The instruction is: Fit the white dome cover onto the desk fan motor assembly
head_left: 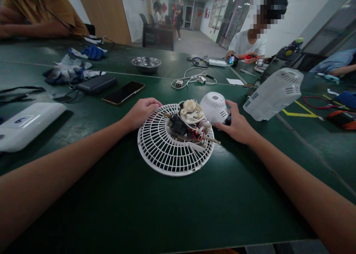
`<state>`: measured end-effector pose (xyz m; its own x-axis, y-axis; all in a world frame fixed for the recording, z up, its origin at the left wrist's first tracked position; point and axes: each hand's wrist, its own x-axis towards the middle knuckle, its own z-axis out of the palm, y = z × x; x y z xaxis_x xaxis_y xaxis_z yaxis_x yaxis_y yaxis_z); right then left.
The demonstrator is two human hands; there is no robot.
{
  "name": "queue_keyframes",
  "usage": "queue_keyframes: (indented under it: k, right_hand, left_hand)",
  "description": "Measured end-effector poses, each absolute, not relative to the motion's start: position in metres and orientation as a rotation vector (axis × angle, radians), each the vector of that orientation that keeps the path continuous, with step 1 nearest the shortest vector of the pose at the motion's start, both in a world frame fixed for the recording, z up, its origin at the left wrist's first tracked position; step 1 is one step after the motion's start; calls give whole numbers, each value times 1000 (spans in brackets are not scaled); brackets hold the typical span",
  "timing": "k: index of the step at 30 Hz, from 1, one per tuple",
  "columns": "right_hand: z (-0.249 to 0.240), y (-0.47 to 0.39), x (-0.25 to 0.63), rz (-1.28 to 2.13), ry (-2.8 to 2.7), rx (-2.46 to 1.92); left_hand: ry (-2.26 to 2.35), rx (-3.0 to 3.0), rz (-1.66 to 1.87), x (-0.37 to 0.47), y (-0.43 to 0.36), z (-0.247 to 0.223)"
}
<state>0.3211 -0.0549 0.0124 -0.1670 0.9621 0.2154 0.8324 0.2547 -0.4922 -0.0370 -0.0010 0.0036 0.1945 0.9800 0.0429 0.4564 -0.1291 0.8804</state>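
Observation:
A round white fan grille point(155, 150) lies on the green table in front of me. On top of it sits the fan's motor assembly point(180, 126), with a cream gear housing, red and white wires and a shaft sticking out to the right. My left hand point(143, 113) is closed at the grille's far left rim; its fingertips are partly hidden. Just right of the motor, my right hand point(236, 124) grips a white dome-shaped motor cover point(213, 106) with vent slots, thumb in front and fingers behind.
A white slotted housing point(274, 94) stands at the right. Leftward lie a phone point(124, 92), a dark power bank point(97, 84) and a white case point(30, 124). Farther back are a metal bowl point(146, 64) and a coiled cable point(194, 79). A person in white point(247, 44) sits opposite.

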Motion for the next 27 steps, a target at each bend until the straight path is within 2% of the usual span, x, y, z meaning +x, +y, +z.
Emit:
queue_keyframes:
  k: [27]
  right_hand:
    - [13, -52, 323, 381, -2066, -1617]
  left_hand:
    - [1378, 1713, 877, -35, -5, 7]
